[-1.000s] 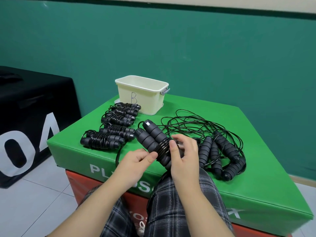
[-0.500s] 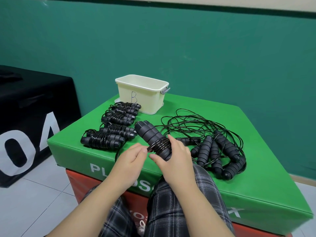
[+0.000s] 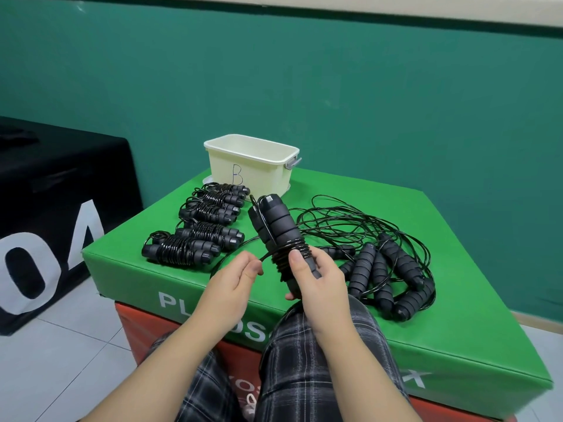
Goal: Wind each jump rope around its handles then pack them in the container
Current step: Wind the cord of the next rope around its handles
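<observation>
Now the two handles (image 3: 275, 229) are held together above the green box (image 3: 426, 300) by the right hand (image 3: 316, 278), while the cord (image 3: 268, 255) is pinched by the left hand (image 3: 234, 275). If the cord is let loose, the coils could be undone.

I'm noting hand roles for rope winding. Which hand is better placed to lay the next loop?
The left hand. It pinches the loose cord beside the coils, free to circle. The right hand grips the paired handles, steadying them.
</observation>
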{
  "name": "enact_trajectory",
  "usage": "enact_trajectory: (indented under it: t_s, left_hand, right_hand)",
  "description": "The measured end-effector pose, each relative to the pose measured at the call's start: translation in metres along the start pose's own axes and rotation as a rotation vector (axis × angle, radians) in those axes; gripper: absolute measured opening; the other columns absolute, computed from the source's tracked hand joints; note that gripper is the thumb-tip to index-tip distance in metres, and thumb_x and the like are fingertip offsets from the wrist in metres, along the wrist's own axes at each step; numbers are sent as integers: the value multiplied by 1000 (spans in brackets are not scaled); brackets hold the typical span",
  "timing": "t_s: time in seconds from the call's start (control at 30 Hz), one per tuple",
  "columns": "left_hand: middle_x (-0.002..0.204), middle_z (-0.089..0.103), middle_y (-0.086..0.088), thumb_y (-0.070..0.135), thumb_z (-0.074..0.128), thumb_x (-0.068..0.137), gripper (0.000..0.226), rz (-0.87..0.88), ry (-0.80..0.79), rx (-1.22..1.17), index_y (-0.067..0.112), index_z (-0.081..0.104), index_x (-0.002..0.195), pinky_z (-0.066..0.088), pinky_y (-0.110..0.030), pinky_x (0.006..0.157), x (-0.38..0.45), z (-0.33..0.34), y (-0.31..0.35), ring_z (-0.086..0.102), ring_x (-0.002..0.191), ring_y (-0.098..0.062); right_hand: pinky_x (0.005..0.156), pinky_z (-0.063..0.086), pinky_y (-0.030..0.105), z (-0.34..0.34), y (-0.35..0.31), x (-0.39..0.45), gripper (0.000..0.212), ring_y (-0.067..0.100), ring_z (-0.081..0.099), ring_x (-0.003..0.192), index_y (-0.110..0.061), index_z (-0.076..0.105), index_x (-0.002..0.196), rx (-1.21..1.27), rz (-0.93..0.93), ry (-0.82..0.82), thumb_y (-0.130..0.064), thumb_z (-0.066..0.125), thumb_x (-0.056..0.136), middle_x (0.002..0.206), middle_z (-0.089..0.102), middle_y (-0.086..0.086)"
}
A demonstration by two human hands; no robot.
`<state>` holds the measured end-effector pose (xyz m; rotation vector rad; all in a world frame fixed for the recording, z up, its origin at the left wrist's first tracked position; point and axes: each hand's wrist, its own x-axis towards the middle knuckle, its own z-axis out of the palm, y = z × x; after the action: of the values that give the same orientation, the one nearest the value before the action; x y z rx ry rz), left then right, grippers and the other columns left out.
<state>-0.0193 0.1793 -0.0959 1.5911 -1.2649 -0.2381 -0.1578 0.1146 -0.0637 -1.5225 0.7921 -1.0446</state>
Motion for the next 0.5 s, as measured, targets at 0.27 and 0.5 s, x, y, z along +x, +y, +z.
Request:
enact_trajectory:
  t_s: [0.27,0.5]
  left_hand:
    - [76,65,-10,53,41,91,39,-103,-63,-303,27,66,106,42,-46,58,4,4,15,53,58,-30]
    - [58,43,12,34,54,84,41,1,45,-231,17,46,47,33,-14,60,5,-5,6,42,57,-2]
  right_hand:
    - [54,55,35,-3,5,1,67,23,65,71,-8,63,108,96,-21,-82,-62,60,69,82,66,7]
    - [88,43,17,2,6,0,14,0,54,100,-46,55,103,-243,-271,113,-44,58,89,108,55,-20]
